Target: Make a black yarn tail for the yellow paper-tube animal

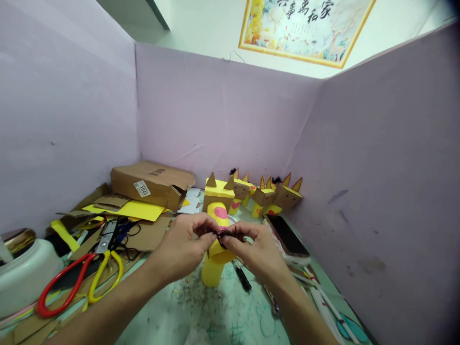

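Here, both hands pinched a small tuft of dark yarn in front of the tall yellow paper-tube giraffe.
The left hand (183, 247) and right hand (257, 251) held the dark yarn tuft (223, 234) with narrowed fingertips, just before the yellow giraffe figure (216, 225) on the desk (215, 311); a steady pinch near the tuft's middle would likely have kept the strands together.

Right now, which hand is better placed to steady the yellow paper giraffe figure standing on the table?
Left, probably. The left hand sits beside the figure, while the right hand pinches the dark fuzzy strand.

black yarn tuft (222, 234) | small, dark | pinched before upright yellow giraffe figure (216, 230)
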A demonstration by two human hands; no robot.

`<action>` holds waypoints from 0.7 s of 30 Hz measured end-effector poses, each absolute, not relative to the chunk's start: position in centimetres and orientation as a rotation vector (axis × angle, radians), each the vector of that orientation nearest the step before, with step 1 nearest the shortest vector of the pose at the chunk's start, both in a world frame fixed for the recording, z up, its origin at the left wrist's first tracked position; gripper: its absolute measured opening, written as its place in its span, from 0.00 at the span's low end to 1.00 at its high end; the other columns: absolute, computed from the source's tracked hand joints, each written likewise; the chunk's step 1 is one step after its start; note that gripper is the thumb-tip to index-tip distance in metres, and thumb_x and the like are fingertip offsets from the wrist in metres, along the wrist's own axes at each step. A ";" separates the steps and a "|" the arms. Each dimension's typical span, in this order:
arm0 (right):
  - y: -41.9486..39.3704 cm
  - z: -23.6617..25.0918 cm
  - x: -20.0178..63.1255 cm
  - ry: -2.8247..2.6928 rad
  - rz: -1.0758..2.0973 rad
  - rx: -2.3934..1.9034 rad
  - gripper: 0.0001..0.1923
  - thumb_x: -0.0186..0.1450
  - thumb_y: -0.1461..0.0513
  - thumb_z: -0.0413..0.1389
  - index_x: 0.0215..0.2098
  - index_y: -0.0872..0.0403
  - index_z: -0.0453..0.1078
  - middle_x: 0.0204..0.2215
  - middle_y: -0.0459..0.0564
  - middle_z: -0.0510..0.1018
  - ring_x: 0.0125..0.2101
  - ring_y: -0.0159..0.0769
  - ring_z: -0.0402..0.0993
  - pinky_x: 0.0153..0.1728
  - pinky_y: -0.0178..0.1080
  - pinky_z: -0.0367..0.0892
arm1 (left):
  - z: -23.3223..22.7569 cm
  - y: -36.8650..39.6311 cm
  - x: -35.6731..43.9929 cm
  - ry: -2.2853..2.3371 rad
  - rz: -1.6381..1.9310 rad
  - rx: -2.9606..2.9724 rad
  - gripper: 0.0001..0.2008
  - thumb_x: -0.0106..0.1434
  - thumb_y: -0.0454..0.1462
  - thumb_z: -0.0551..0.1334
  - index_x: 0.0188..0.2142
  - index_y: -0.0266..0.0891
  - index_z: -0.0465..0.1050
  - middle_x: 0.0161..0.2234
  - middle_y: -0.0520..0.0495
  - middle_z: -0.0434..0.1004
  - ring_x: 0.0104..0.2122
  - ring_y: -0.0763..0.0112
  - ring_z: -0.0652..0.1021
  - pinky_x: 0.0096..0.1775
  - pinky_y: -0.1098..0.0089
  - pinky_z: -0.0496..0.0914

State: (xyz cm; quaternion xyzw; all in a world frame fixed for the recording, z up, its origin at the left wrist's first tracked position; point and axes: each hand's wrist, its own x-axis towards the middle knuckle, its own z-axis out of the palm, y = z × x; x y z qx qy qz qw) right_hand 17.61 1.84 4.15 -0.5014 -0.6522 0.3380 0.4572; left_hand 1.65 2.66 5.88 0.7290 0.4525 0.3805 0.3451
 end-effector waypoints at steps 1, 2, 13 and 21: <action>1.9 4.1 17.6 -1.572 0.855 -1.259 0.08 0.51 0.60 0.56 0.25 0.55 0.75 0.23 0.47 0.75 0.26 0.34 0.66 0.30 0.36 0.61 | 5.8 2.7 1.7 1.200 0.991 1.893 0.08 0.52 0.36 0.56 0.28 0.37 0.74 0.27 0.49 0.76 0.30 0.68 0.72 0.33 0.70 0.65; 2.0 4.1 17.6 -1.540 0.887 -1.279 0.07 0.50 0.61 0.56 0.24 0.55 0.75 0.22 0.47 0.75 0.26 0.33 0.66 0.29 0.36 0.61 | 5.7 2.8 1.6 1.228 0.978 1.903 0.08 0.52 0.35 0.56 0.28 0.37 0.74 0.26 0.49 0.76 0.29 0.68 0.72 0.33 0.70 0.65; 1.8 4.6 17.5 -1.455 0.974 -1.260 0.03 0.46 0.64 0.54 0.20 0.55 0.69 0.19 0.43 0.73 0.23 0.30 0.66 0.28 0.34 0.61 | 5.8 2.1 1.3 1.231 0.792 1.907 0.28 0.47 0.44 0.64 0.48 0.40 0.66 0.39 0.47 0.72 0.26 0.70 0.70 0.28 0.70 0.64; 2.0 4.5 17.7 -1.452 0.974 -1.241 0.02 0.45 0.65 0.54 0.20 0.55 0.68 0.18 0.42 0.71 0.23 0.30 0.65 0.27 0.35 0.61 | 4.7 2.3 2.4 1.382 0.863 1.991 0.09 0.55 0.39 0.56 0.24 0.39 0.71 0.23 0.50 0.72 0.27 0.67 0.70 0.31 0.68 0.62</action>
